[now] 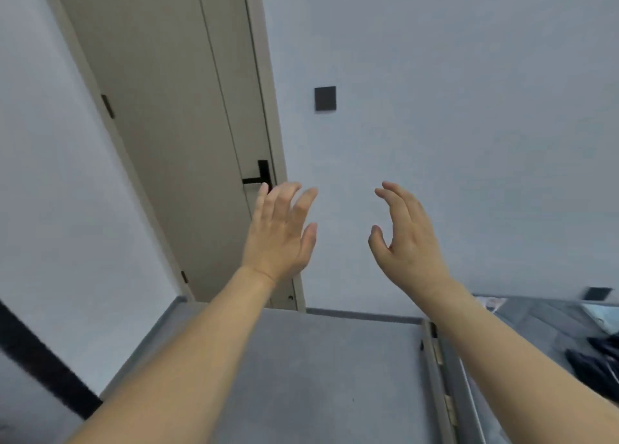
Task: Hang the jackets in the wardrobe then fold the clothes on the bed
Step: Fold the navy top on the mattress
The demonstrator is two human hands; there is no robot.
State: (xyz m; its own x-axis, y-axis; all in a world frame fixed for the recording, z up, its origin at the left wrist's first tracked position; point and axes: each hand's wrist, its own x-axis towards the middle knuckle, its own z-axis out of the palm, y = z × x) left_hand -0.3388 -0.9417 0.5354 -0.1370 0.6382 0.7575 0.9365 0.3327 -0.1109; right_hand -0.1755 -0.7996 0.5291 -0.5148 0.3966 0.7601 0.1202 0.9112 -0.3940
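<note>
My left hand (pixel 279 232) and right hand (pixel 407 239) are raised, apart, fingers loose, holding nothing. Dark clothes (pixel 593 363) lie far right; reaching blind, I could miss them.

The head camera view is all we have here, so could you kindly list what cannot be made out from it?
- Dark clothing, head view: cut off by the right edge and partly behind the right forearm; garment type unclear.
- Grey hinged wardrobe door: only its top shows; the interior is hidden, no jackets or bed visible.
- Black door handle: its tip is covered by the open left hand.
- Right hand: open, holding nothing.
</note>
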